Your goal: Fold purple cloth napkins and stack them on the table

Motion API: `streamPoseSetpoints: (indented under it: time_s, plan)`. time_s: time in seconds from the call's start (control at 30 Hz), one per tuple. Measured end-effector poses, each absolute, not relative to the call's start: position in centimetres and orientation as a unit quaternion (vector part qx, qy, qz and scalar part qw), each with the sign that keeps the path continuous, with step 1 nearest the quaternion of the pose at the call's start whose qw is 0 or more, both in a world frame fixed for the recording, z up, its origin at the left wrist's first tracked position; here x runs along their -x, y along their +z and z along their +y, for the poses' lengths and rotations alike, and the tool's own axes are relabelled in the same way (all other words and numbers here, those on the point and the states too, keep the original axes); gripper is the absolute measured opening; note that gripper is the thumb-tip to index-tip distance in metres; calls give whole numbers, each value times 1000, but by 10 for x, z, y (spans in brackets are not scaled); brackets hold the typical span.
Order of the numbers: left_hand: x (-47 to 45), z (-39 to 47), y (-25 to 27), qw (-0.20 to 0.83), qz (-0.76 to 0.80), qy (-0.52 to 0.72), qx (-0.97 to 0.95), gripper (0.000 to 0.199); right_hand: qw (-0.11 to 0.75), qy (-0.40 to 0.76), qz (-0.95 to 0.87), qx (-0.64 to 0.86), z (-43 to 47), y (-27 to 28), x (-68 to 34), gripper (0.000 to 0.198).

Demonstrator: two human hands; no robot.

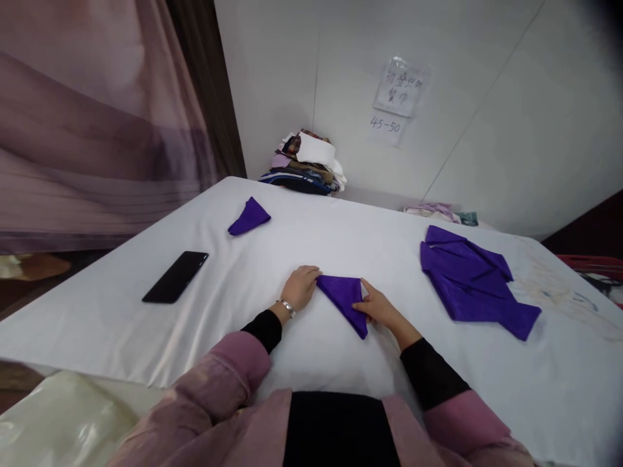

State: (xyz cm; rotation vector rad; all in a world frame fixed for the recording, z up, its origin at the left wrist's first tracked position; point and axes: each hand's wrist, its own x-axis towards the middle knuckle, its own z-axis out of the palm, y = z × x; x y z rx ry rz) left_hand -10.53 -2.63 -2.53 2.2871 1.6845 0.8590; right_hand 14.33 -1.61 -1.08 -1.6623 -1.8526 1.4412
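A purple cloth napkin [342,295], folded into a narrow triangle, lies on the white-covered table [311,240] in front of me. My left hand [300,287], with a silver bracelet at the wrist, pinches its left corner. At the other end, my right hand [377,305] grips the right edge, thumb and finger apart along it. Farther back on the left sits another folded purple napkin [250,217]. Several loosely spread purple napkins [467,279] overlap in a pile to the right.
A black phone [176,277] lies on the left of the table. Folded clothes [306,162] are stacked at the back by the wall, with more cloth [435,211] at the back right edge. A handwritten paper sign [400,87] hangs on the wall. Pink curtain fabric [97,117] hangs at left.
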Motion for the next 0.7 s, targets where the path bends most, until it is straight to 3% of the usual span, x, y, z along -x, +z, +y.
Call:
streamPoseSetpoints:
  time_s: [0.1,0.23,0.4,0.53,0.7]
  plan:
    - [98,-28,-30,85,532,252,-804,29,84,401,-690,596,-18,-7,-142,87]
    - [101,-25,-37,77,527,237,-812,25,18,181,-767,616,-29,-4,-141,78]
    - [105,-21,-42,62,506,259,-820,26,113,22,-824,554,-53,-13,-143,57]
    - [105,-21,-43,62,502,262,-822,27,140,22,-895,423,-72,-26,-149,48]
    - [101,-24,-32,88,538,251,-800,25,106,72,-911,392,-85,-38,-154,61]
